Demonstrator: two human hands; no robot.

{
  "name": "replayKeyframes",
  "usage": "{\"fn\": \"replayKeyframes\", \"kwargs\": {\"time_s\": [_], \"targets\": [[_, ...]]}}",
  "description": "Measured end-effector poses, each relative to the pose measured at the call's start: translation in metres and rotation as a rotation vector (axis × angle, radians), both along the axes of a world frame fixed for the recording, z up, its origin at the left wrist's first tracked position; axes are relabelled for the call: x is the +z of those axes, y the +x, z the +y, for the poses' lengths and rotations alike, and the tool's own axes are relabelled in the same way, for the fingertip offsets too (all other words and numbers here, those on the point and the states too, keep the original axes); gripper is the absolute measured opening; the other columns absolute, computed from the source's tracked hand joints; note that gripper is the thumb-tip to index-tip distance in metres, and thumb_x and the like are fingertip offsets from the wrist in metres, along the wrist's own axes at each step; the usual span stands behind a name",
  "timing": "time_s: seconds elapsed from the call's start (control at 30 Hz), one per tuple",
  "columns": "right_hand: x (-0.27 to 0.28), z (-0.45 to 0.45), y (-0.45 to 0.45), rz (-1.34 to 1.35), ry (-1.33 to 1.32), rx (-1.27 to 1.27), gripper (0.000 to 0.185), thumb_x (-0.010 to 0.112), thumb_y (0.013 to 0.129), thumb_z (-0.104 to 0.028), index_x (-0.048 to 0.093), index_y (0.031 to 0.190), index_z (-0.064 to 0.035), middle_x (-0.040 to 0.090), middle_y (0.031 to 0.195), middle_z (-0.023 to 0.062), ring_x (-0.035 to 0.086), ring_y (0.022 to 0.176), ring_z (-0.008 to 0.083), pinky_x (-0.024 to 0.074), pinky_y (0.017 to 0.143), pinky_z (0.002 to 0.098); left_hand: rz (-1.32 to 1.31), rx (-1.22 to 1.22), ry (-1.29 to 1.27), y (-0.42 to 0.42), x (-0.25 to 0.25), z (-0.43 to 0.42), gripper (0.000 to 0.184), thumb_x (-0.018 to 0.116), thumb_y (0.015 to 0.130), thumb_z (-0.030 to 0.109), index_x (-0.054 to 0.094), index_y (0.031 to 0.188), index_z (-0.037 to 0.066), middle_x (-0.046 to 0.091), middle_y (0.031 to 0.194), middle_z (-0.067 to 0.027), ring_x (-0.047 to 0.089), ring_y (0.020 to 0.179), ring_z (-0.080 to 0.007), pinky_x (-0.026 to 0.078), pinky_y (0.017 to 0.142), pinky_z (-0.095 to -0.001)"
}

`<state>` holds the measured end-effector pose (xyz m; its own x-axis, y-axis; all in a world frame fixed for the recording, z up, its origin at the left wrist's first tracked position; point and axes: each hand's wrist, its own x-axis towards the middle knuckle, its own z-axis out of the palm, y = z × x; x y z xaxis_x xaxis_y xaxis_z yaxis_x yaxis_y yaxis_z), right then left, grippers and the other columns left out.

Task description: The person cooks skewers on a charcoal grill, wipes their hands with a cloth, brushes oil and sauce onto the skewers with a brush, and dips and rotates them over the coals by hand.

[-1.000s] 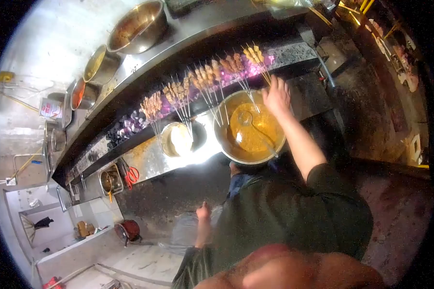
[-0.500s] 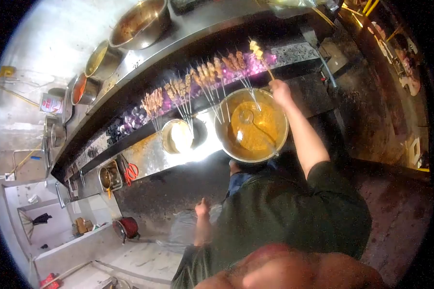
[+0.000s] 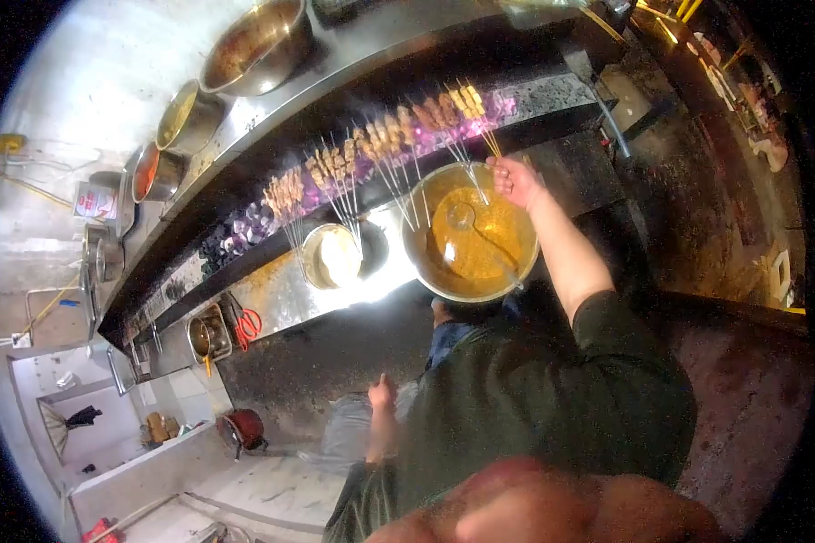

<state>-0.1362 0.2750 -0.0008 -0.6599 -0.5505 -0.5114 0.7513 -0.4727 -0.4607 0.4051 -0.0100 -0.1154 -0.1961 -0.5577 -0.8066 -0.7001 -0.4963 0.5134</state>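
My right hand (image 3: pixel 514 179) is closed on the lower ends of a few skewers with yellow food pieces (image 3: pixel 468 101), which lie over the glowing coals at the grill's right end. Just below that hand is a large metal bowl (image 3: pixel 417 262) of orange-brown sauce with a ladle (image 3: pixel 493 246) in it. Several bunches of meat skewers (image 3: pixel 389 136) lie side by side across the grill (image 3: pixel 217 290), handles toward me. My left hand (image 3: pixel 382 394) hangs low, away from the grill, one digit stretched out; its other fingers are too small to make out, and no object shows in it.
A smaller bowl with pale contents (image 3: pixel 332 260) stands left of the sauce bowl. Red-handled scissors (image 3: pixel 247 328) lie beside a metal container (image 3: pixel 208 335). Large metal pots (image 3: pixel 258 50) line the ledge behind the grill. A red round object (image 3: pixel 241 431) is at lower left.
The yellow skewers were lifted and bunched half a second ago; now they lie spread on the grill beside the meat, farther left. My right hand has moved slightly left with them.
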Motion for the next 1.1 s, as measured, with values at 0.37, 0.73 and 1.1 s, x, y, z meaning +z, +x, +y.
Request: {"fn": "replayKeyframes", "kwargs": {"time_s": [0.37, 0.73, 1.1], "targets": [[0.01, -0.001, 0.001, 0.0, 0.084, -0.039, 0.021, 0.043, 0.092, -0.021, 0.051, 0.101, -0.0036, 0.036, 0.058, -0.0055, 0.029, 0.043, 0.0062, 0.0247, 0.041, 0.0207, -0.105, -1.005, -0.641, 0.01, -0.002, -0.007, 0.029, 0.06, 0.083, 0.031, 0.056, 0.079, 0.002, 0.054, 0.06, -0.0055, 0.053, 0.052, -0.0156, 0.044, 0.049, -0.033], [0.008, 0.002, -0.002, 0.027, 0.114, -0.002, 0.023, 0.043, 0.092, -0.024, 0.052, 0.098, -0.0035, 0.035, 0.057, -0.0059, 0.029, 0.043, 0.0055, 0.0225, 0.039, 0.0201, -0.015, -0.189, -0.102, -0.006, 0.013, 0.008, 0.028, 0.057, 0.086, 0.028, 0.056, 0.076, 0.002, 0.055, 0.063, -0.0055, 0.053, 0.053, -0.017, 0.042, 0.046, -0.0307], [0.012, -0.001, 0.0, 0.062, 0.241, -0.017, 0.023, 0.043, 0.092, -0.025, 0.054, 0.098, -0.0051, 0.034, 0.058, -0.0065, 0.027, 0.044, 0.0052, 0.0214, 0.038, 0.0202, -0.021, -0.207, -0.123, -0.008, 0.01, 0.008, 0.023, 0.058, 0.086, 0.026, 0.053, 0.076, 0.006, 0.053, 0.062, -0.0031, 0.05, 0.05, -0.0143, 0.037, 0.042, -0.0272]]}}
